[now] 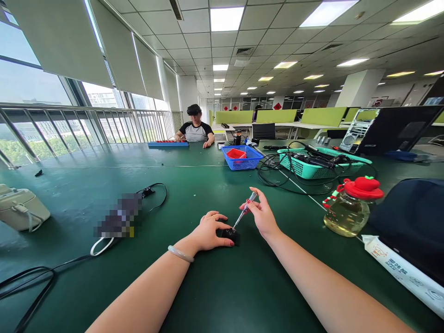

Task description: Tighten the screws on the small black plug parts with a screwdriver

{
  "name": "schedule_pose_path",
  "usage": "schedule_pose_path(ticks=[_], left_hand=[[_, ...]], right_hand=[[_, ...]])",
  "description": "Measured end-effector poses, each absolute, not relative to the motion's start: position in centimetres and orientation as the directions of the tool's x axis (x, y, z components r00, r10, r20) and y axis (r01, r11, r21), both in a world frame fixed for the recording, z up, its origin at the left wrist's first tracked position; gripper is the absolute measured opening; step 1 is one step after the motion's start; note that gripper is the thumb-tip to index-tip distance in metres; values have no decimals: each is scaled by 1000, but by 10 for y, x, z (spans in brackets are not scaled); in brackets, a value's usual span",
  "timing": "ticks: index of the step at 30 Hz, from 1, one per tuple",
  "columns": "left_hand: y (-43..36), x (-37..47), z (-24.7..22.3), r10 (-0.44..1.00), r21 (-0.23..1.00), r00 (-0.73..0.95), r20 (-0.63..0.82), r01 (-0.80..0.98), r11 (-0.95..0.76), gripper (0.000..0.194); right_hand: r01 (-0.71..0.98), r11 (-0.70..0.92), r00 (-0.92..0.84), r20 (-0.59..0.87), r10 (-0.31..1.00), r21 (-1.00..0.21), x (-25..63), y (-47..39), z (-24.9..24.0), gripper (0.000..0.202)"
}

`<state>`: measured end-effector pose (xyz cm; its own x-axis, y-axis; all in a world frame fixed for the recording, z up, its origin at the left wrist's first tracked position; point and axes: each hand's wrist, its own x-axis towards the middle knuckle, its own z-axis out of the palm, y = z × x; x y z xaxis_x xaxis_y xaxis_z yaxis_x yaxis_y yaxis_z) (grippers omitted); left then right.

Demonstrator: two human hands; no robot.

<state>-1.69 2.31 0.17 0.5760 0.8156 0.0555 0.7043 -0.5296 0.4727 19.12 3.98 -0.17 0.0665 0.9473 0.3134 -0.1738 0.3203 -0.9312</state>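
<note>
A small black block-like part (231,235) lies on the green table in front of me; its exact kind is too small to tell. My left hand (212,232) grips it from the left, thumb on the near side and fingers on the far side. In my right hand (262,213) is a screwdriver (244,211) with a shiny metal-looking handle, tilted down to the left. Its tip meets the top of the black part. The right index finger rests on the handle's upper end, and the thumb presses its side.
Right of my hands stand a glass jar (348,213) with a red lid and a white packet (402,268). Farther back are a blue basket (243,163) and a teal basket (305,172) full of cables. A blurred device (120,215) lies left. Across the table sits a person (196,132).
</note>
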Motion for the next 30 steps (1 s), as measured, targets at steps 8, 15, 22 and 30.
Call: schedule_pose_path(ticks=[8,15,22,30], left_hand=[[23,-17,2,819,469,570,65,707,-530,51],[24,-17,0,821,469,566,69,708,-528,52],[23,-17,-1,822,473,564,76,706,-527,51],[23,-17,0,824,480,563,70,705,-522,51]], right_hand=[[-139,330,51,326,944,-934,190,40,-1,67],[-30,367,-8,367,930,-930,187,39,-8,59],[-65,334,-3,335,942,-940,187,38,-6,58],[-175,258,64,250,966,-950,187,40,-7,56]])
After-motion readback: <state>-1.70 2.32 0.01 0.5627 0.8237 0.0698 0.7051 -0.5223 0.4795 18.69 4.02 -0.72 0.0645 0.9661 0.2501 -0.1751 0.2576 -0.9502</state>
